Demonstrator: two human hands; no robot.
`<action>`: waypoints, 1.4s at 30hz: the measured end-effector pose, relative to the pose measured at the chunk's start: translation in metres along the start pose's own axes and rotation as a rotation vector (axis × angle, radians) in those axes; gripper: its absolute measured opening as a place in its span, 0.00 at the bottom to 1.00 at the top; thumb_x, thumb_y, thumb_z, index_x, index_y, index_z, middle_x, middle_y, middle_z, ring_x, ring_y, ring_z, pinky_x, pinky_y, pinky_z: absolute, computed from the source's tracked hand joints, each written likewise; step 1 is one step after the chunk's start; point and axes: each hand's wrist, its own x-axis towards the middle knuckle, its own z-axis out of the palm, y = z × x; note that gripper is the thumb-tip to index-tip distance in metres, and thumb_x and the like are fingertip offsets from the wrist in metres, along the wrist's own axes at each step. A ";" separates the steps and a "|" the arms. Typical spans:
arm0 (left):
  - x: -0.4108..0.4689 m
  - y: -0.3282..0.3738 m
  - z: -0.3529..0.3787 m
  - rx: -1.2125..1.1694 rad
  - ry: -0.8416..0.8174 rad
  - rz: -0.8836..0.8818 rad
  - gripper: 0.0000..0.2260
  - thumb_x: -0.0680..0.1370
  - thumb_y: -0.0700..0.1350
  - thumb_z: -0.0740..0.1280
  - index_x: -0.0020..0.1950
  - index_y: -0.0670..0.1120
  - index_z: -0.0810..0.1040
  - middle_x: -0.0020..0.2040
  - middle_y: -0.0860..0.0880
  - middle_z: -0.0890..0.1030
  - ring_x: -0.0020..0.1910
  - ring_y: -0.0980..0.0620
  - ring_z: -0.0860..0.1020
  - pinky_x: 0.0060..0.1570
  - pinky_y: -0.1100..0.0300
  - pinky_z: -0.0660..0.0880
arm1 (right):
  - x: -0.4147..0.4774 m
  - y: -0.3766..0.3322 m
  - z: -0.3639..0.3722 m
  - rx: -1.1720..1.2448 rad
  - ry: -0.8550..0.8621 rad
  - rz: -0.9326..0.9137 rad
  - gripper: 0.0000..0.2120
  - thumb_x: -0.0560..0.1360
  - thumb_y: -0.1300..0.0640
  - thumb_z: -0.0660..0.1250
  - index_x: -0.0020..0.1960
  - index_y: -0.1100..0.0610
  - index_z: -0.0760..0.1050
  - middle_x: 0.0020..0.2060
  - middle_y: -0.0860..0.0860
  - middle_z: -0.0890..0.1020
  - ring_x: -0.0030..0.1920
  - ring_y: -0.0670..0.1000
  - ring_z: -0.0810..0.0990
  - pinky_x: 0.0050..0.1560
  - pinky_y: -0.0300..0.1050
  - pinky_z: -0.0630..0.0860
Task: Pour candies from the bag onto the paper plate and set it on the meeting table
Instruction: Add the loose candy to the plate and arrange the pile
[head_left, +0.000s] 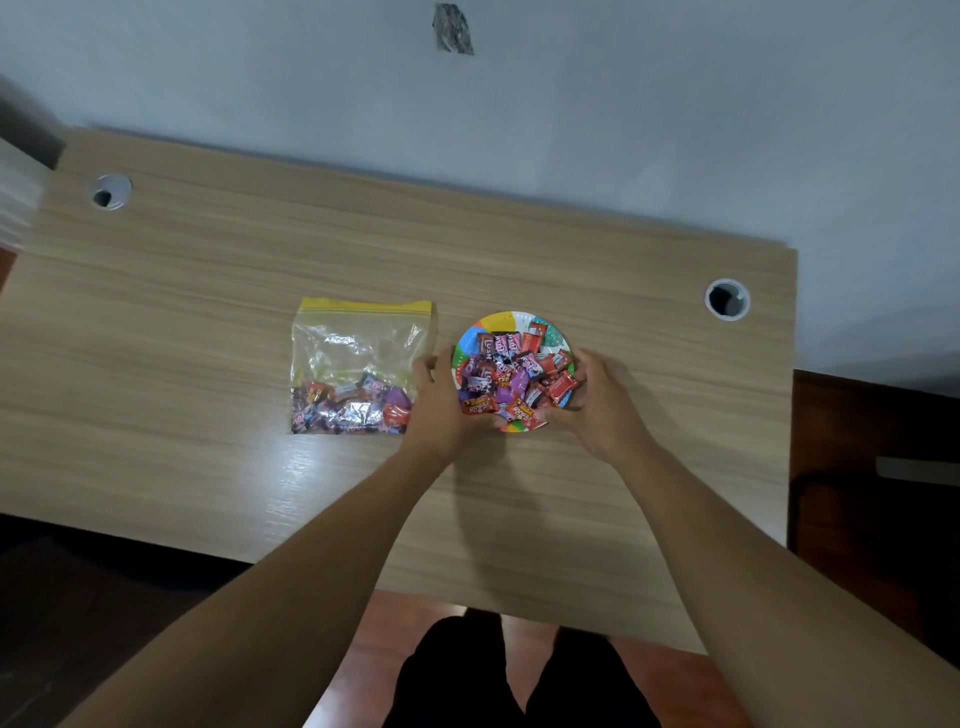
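Observation:
A colourful paper plate (488, 326) sits on the wooden table (208, 291), heaped with wrapped candies (514, 376) in red, purple and brown. My left hand (439, 397) grips the plate's left rim and my right hand (597, 397) grips its right and near rim. To the left lies a clear zip bag (358, 343) with a yellow seal, flat on the table, with several candies still in its lower part. The bag lies just left of my left hand.
Two round cable holes pierce the table, one at the far left (110, 191) and one at the far right (727, 300). A grey wall runs behind the table. A dark cabinet (872, 467) stands to the right. My legs show below the near table edge.

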 end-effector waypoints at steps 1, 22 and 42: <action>0.001 0.001 0.001 0.005 0.015 -0.009 0.53 0.61 0.49 0.89 0.80 0.45 0.65 0.74 0.43 0.63 0.61 0.54 0.73 0.66 0.56 0.74 | 0.000 0.000 0.002 0.019 0.003 0.007 0.50 0.65 0.51 0.86 0.81 0.49 0.64 0.67 0.50 0.81 0.62 0.52 0.85 0.66 0.57 0.81; -0.014 -0.007 0.013 -0.505 0.029 -0.311 0.13 0.87 0.44 0.64 0.68 0.39 0.73 0.63 0.43 0.80 0.56 0.46 0.84 0.42 0.61 0.86 | -0.007 0.013 0.012 0.394 0.082 0.259 0.13 0.85 0.54 0.65 0.66 0.57 0.79 0.55 0.55 0.87 0.51 0.56 0.89 0.53 0.57 0.88; -0.023 -0.014 0.018 -0.548 -0.011 -0.277 0.21 0.78 0.43 0.77 0.67 0.38 0.76 0.54 0.41 0.83 0.50 0.49 0.86 0.40 0.63 0.85 | -0.023 0.041 0.016 0.526 0.049 0.262 0.17 0.82 0.53 0.73 0.66 0.60 0.77 0.56 0.57 0.85 0.46 0.57 0.88 0.51 0.55 0.87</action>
